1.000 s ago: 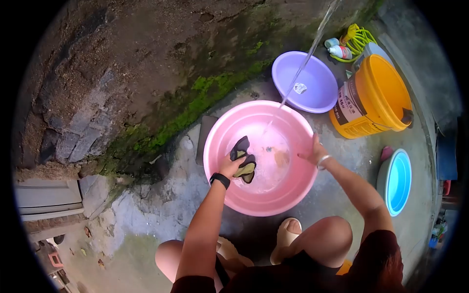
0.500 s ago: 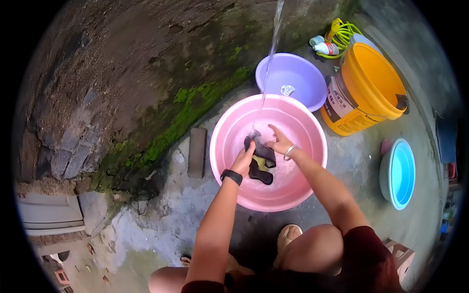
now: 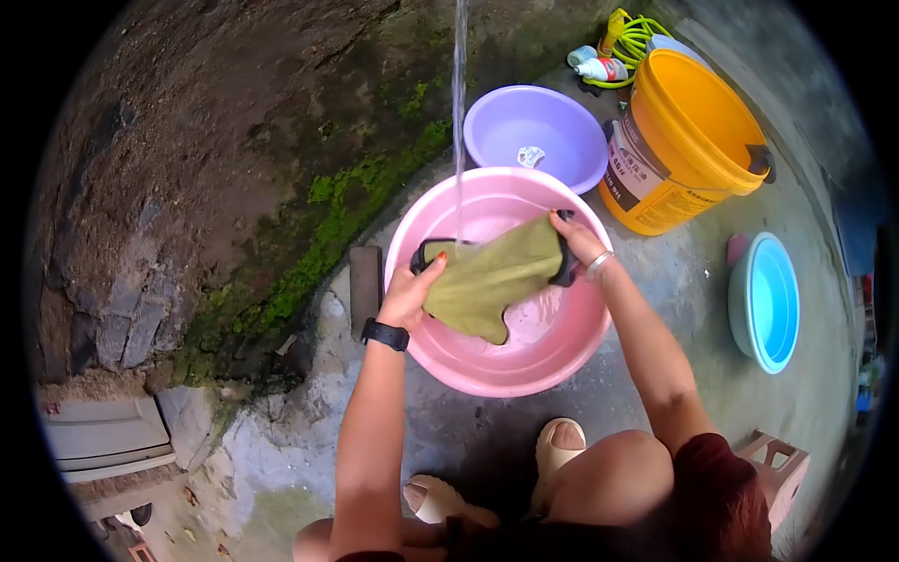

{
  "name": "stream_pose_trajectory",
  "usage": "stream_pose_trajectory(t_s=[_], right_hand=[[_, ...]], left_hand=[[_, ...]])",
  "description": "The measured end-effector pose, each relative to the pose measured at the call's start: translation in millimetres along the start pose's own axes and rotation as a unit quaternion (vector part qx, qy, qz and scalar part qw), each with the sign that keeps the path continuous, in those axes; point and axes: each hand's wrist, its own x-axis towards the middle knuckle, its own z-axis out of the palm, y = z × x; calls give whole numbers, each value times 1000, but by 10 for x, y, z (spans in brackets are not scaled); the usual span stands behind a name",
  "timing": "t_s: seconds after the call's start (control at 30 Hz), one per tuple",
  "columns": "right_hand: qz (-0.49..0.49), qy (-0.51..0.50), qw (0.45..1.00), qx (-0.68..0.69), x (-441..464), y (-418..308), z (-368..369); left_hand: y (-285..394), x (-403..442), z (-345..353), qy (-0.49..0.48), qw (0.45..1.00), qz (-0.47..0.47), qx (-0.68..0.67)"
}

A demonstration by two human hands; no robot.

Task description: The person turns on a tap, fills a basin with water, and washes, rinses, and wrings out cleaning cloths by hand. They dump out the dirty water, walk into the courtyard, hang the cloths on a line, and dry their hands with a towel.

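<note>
An olive-green cloth item with black edging (image 3: 496,276) is stretched out over the pink basin (image 3: 468,375); its exact kind I cannot make out. My left hand (image 3: 412,292), with a black watch on the wrist, grips its left end. At the upper right corner my right hand (image 3: 581,245), with a silver bangle on the wrist, pinches the black edge. A stream of water (image 3: 460,122) falls from above near the cloth's left part. Shallow water shows in the basin beneath the cloth.
Behind the pink basin sits a purple basin (image 3: 581,140), beside a yellow bucket (image 3: 655,178). A blue basin (image 3: 740,309) leans at the right. Bottles (image 3: 602,69) and a green hose (image 3: 635,37) lie at the back. A mossy wall (image 3: 346,197) rises on the left.
The cloth was bunched and mostly dark in my left hand; now it is spread wide, green side showing. My right hand, open before, has closed on its right end. My hands have moved apart.
</note>
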Motion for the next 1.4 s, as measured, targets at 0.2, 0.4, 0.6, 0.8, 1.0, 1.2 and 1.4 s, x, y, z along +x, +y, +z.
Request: stream_pose_trajectory(t_s=[0.2, 0.4, 0.6, 0.8, 1.0, 1.2, 1.4], right_hand=[[-34, 74, 673, -735, 118, 105, 39], [-287, 150, 577, -750, 558, 877, 291], [-98, -13, 654, -750, 464, 1214, 540], [-49, -60, 666, -742, 464, 914, 613], [-268, -270, 836, -396, -86, 392, 665], [-482, -151, 561, -655, -687, -267, 640], [-174, -339, 656, -651, 90, 304, 419]], left_hand=[[-478, 178, 116, 270, 785, 249, 498], [-1094, -369, 552, -128, 699, 58, 701], [-823, -196, 416, -198, 684, -158, 684], [-963, -97, 335, 44, 890, -225, 394], [-1067, 145, 230, 53, 882, -336, -327], [-458, 113, 271, 121, 989, -62, -53], [-814, 147, 54, 185, 935, -241, -181]])
